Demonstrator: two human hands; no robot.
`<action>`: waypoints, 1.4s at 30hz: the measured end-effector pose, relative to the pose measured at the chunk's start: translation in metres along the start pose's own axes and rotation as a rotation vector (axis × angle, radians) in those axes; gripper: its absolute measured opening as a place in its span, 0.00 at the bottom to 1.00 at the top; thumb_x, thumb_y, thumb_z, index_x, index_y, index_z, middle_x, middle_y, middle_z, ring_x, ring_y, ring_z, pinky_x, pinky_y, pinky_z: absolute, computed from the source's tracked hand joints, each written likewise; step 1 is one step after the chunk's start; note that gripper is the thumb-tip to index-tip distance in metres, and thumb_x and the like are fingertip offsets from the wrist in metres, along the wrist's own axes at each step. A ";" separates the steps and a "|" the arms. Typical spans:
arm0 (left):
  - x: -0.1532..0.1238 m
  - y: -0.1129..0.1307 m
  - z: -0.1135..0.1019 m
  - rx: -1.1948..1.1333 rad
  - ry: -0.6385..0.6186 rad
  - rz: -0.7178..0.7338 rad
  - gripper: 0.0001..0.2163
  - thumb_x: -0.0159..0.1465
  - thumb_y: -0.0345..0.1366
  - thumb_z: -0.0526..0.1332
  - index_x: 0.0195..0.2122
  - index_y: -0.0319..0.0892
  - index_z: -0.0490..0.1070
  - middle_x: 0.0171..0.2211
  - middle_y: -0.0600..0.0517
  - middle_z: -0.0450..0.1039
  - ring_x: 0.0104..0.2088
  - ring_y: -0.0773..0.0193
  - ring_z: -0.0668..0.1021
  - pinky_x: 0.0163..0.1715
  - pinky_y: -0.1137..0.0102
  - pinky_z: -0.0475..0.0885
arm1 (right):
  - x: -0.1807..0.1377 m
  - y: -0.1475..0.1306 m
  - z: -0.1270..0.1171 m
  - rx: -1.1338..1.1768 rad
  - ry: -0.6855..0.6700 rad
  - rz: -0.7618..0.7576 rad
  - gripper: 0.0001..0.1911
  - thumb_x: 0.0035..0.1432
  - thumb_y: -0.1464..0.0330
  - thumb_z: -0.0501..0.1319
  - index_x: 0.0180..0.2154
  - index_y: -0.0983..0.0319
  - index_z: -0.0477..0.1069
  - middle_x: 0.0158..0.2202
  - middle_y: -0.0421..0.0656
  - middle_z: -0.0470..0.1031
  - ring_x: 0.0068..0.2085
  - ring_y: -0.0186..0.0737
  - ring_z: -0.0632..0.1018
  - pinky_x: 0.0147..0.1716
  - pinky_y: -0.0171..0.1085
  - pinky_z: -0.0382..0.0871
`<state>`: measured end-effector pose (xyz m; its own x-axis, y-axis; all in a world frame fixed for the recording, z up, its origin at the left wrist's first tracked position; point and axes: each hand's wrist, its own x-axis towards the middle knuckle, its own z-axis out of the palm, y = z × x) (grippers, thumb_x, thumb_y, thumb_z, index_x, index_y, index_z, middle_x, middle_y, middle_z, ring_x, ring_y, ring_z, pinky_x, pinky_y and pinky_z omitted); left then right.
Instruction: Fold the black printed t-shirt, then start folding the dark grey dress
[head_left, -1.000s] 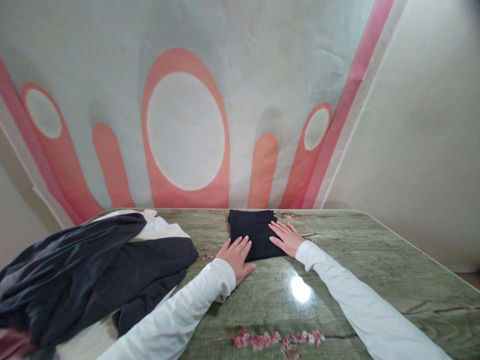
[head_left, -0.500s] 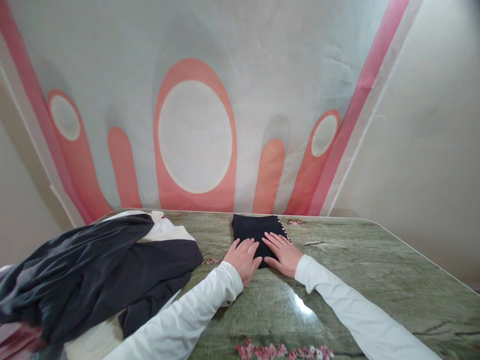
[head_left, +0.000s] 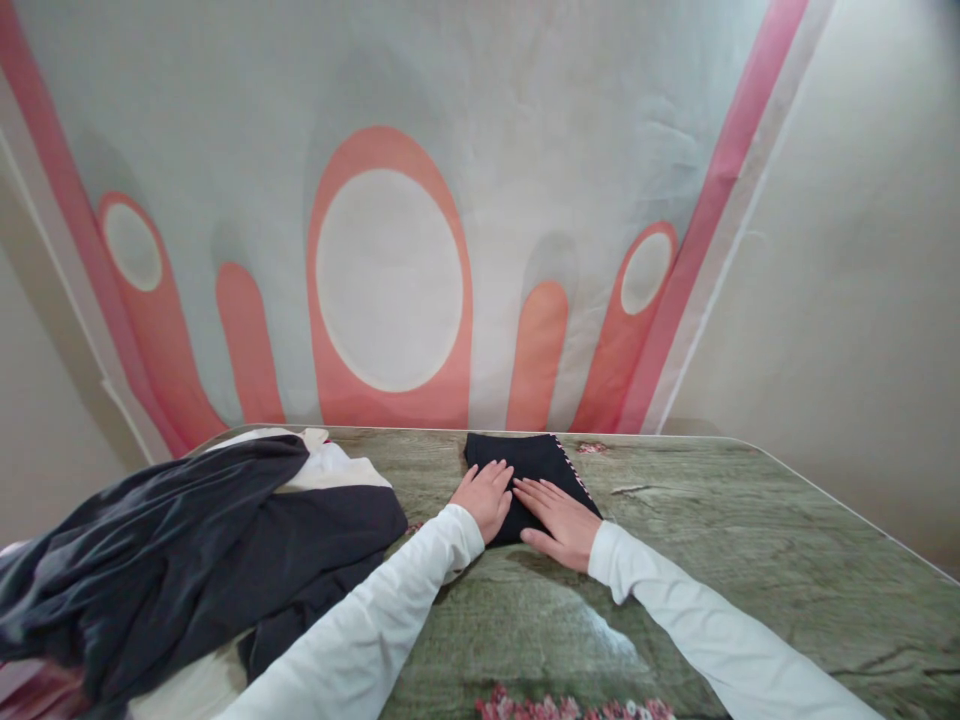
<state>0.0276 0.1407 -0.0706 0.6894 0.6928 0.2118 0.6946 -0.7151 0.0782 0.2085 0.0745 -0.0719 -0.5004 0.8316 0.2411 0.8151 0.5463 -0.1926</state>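
Observation:
A folded black garment (head_left: 525,455) lies flat near the far edge of the table, with a pink-and-black patterned trim down its right side. My left hand (head_left: 486,500) rests palm down on its left part, fingers stretched out. Flat on the lower right part of the cloth lies my right hand (head_left: 561,522), its fingers extended and the thumb apart. Neither hand grips the fabric. Both palms cover some of the garment, so its near corners are partly hidden.
To the left is a loose heap of clothes, with a dark garment (head_left: 202,560) over white and cream pieces (head_left: 337,470). The wood-patterned table (head_left: 735,530) has printed pink flowers (head_left: 570,705). A wall hanging with coral shapes (head_left: 390,410) stands behind the far edge.
My left hand has slid slightly away from me across the black garment. My right hand has shifted a little left and nearer to me, and more of the patterned trim shows.

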 end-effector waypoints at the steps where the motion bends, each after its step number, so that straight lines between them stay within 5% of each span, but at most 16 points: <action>1: 0.005 -0.006 0.001 -0.003 -0.001 -0.006 0.20 0.63 0.38 0.43 0.57 0.42 0.53 0.59 0.50 0.50 0.58 0.62 0.53 0.55 0.59 0.49 | 0.002 0.005 0.000 0.014 0.023 0.019 0.31 0.59 0.53 0.41 0.58 0.65 0.50 0.59 0.49 0.52 0.59 0.41 0.53 0.57 0.45 0.44; 6: 0.024 -0.038 0.012 -0.014 -0.027 -0.052 0.21 0.63 0.40 0.42 0.57 0.46 0.52 0.60 0.53 0.47 0.59 0.61 0.50 0.55 0.56 0.48 | 0.006 0.046 0.004 0.031 0.149 0.191 0.28 0.61 0.56 0.38 0.56 0.62 0.54 0.59 0.45 0.54 0.59 0.40 0.53 0.57 0.47 0.46; 10: 0.028 -0.051 0.024 0.006 -0.018 -0.112 0.26 0.63 0.49 0.38 0.58 0.42 0.51 0.60 0.49 0.45 0.59 0.59 0.49 0.55 0.56 0.47 | 0.003 0.067 0.015 -0.030 0.060 0.266 0.31 0.58 0.52 0.40 0.57 0.62 0.52 0.60 0.45 0.50 0.60 0.42 0.51 0.57 0.48 0.47; 16: 0.025 -0.055 0.031 0.038 -0.039 -0.221 0.33 0.59 0.55 0.40 0.59 0.36 0.48 0.61 0.45 0.41 0.60 0.56 0.48 0.55 0.58 0.48 | -0.001 0.064 0.024 -0.093 -0.007 0.302 0.32 0.57 0.50 0.40 0.58 0.61 0.51 0.60 0.45 0.49 0.60 0.44 0.51 0.56 0.49 0.47; 21: 0.023 -0.054 0.028 0.048 -0.043 -0.274 0.29 0.60 0.49 0.43 0.59 0.37 0.48 0.60 0.45 0.44 0.59 0.56 0.50 0.54 0.59 0.49 | -0.002 0.060 0.021 -0.148 0.049 0.329 0.30 0.58 0.53 0.40 0.56 0.61 0.54 0.58 0.46 0.54 0.58 0.45 0.55 0.55 0.51 0.48; 26: 0.018 -0.051 0.017 0.085 0.086 -0.302 0.22 0.60 0.45 0.47 0.53 0.40 0.58 0.54 0.45 0.58 0.54 0.53 0.59 0.52 0.57 0.51 | 0.000 0.037 0.013 -0.187 0.152 0.172 0.24 0.60 0.59 0.42 0.49 0.63 0.65 0.52 0.47 0.65 0.55 0.44 0.62 0.56 0.50 0.43; 33: 0.015 -0.054 -0.009 0.100 0.194 -0.422 0.18 0.62 0.43 0.44 0.35 0.41 0.70 0.37 0.45 0.69 0.43 0.54 0.68 0.44 0.59 0.59 | 0.001 -0.019 0.006 -0.084 0.013 0.030 0.28 0.59 0.55 0.43 0.57 0.61 0.52 0.59 0.46 0.51 0.59 0.44 0.54 0.56 0.48 0.47; 39: 0.016 -0.063 -0.001 0.025 0.141 -0.159 0.16 0.61 0.38 0.48 0.49 0.49 0.63 0.53 0.53 0.61 0.53 0.60 0.61 0.50 0.64 0.56 | -0.002 -0.036 -0.013 -0.003 -0.088 -0.058 0.30 0.58 0.53 0.43 0.59 0.60 0.47 0.60 0.45 0.49 0.60 0.44 0.51 0.57 0.49 0.43; 42: 0.016 -0.066 0.008 0.009 0.033 -0.163 0.18 0.61 0.42 0.48 0.52 0.48 0.61 0.55 0.53 0.58 0.55 0.60 0.59 0.52 0.62 0.55 | -0.003 -0.048 -0.014 0.035 -0.124 -0.142 0.34 0.55 0.50 0.46 0.59 0.60 0.46 0.60 0.45 0.48 0.60 0.46 0.50 0.57 0.50 0.41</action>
<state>-0.0062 0.1997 -0.0799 0.5607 0.7957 0.2292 0.7984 -0.5929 0.1049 0.1751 0.0450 -0.0500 -0.6432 0.7509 0.1495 0.7244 0.6601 -0.1988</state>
